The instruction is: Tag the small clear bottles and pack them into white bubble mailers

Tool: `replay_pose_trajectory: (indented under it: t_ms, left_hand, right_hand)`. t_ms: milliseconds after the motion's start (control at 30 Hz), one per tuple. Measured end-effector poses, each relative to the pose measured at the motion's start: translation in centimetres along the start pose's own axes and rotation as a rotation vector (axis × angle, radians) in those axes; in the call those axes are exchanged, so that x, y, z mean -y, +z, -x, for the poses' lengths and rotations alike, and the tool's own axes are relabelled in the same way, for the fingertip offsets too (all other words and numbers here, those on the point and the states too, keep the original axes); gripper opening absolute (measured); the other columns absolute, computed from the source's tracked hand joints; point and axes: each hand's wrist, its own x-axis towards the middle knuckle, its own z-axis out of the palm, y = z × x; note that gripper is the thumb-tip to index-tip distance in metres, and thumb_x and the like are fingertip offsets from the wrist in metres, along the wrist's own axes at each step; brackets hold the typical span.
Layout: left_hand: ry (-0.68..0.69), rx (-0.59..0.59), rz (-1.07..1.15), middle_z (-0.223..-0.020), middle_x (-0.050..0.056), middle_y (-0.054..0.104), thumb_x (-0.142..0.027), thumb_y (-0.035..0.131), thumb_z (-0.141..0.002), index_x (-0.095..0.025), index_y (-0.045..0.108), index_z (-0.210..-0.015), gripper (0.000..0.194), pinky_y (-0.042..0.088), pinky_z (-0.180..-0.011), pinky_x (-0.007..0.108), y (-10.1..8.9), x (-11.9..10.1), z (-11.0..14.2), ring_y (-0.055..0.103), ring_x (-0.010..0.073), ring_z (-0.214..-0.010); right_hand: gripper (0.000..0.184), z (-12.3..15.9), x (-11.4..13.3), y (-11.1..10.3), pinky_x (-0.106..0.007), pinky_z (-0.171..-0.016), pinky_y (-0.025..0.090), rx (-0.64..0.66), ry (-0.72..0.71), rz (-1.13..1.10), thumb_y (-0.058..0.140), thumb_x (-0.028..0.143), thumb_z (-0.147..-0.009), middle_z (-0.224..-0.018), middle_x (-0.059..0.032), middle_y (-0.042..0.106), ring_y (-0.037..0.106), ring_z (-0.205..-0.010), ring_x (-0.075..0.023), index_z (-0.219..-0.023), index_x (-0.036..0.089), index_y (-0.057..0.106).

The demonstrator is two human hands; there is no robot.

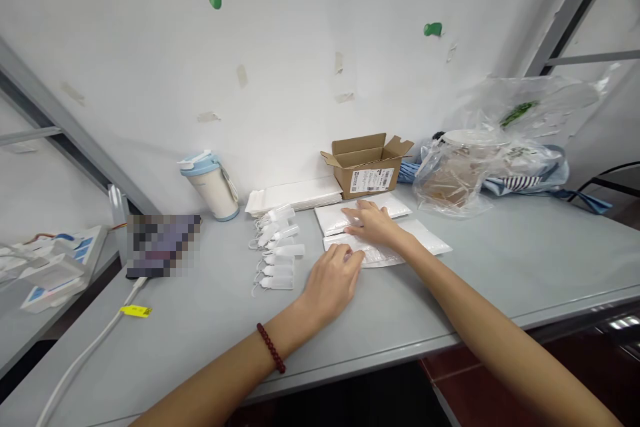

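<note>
Two white bubble mailers lie flat on the grey table, one behind the other: the far bubble mailer [395,205] and the near bubble mailer [425,239]. My right hand [373,221] rests across them with its fingers spread, palm down. At the left end of the near mailer, my left hand [333,280] has its fingers curled and closed on the edge; the fingertips are partly hidden. Just left of it are several small translucent squeeze bottles [280,250] with caps and thin loops, arranged in a loose column.
Behind the mailers stand an open cardboard box [370,177] and a stack of flat white envelopes [295,195]. A tumbler [213,190] and a blurred-out device [163,243] with a cable [90,350] are leftward. On the right sits a plastic-bagged container [453,173].
</note>
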Motion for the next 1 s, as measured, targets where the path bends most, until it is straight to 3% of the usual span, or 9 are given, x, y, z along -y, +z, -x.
replay_pose_trajectory:
  t_ms: [433,600,700,867,1000]
  left_hand:
    - [-0.077,0.054,-0.200,-0.097,0.008,0.060,-0.012,0.039,-0.090,-0.018,0.058,-0.104,0.024,0.051,-0.074,0.034,0.1,-0.9,-0.9,0.056,0.0222,-0.092]
    - [-0.026,0.101,-0.098,-0.097,0.007,0.061,-0.022,0.045,-0.091,-0.019,0.059,-0.103,0.019,0.051,-0.075,0.032,-1.5,-0.4,-1.0,0.057,0.0210,-0.094]
    - [-0.057,0.086,-0.103,-0.096,0.007,0.064,-0.027,0.042,-0.093,-0.018,0.061,-0.103,0.023,0.050,-0.077,0.031,-3.8,1.9,-2.1,0.057,0.0199,-0.093]
    - [-0.202,0.001,-0.455,-0.097,0.014,0.065,-0.018,0.043,-0.089,-0.012,0.066,-0.098,0.025,0.046,-0.079,0.035,-7.7,8.6,-6.2,0.052,0.0273,-0.103]
    - [-0.303,0.148,-0.406,-0.101,0.012,0.066,-0.022,0.050,-0.084,-0.015,0.066,-0.104,0.027,0.046,-0.077,0.031,-8.1,12.4,-9.0,0.055,0.0255,-0.103]
  right_hand:
    - [0.037,0.1,0.6,-0.2,-0.047,-0.089,0.036,-0.074,0.012,0.023,0.047,0.037,-0.088,-0.122,-0.0164,0.050,0.044,-0.117,-0.0310,-0.121,0.024,0.056]
    - [0.038,0.2,0.5,0.0,-0.051,-0.090,0.035,-0.063,0.020,0.044,0.045,0.039,-0.089,-0.123,-0.0173,0.049,0.042,-0.118,-0.0326,-0.122,0.022,0.054]
    - [0.041,0.3,0.5,0.0,-0.054,-0.091,0.034,-0.050,0.016,0.042,0.042,0.045,-0.089,-0.123,-0.0169,0.048,0.040,-0.120,-0.0330,-0.122,0.022,0.052]
    - [0.050,0.3,0.6,-0.1,-0.057,-0.092,0.033,-0.008,0.013,0.038,0.043,0.051,-0.087,-0.126,-0.0182,0.046,0.038,-0.122,-0.0339,-0.127,0.021,0.047]
    - [0.054,0.3,0.6,-0.3,-0.059,-0.093,0.031,0.008,0.022,0.022,0.044,0.052,-0.087,-0.131,-0.0197,0.044,0.036,-0.124,-0.0343,-0.130,0.019,0.045]
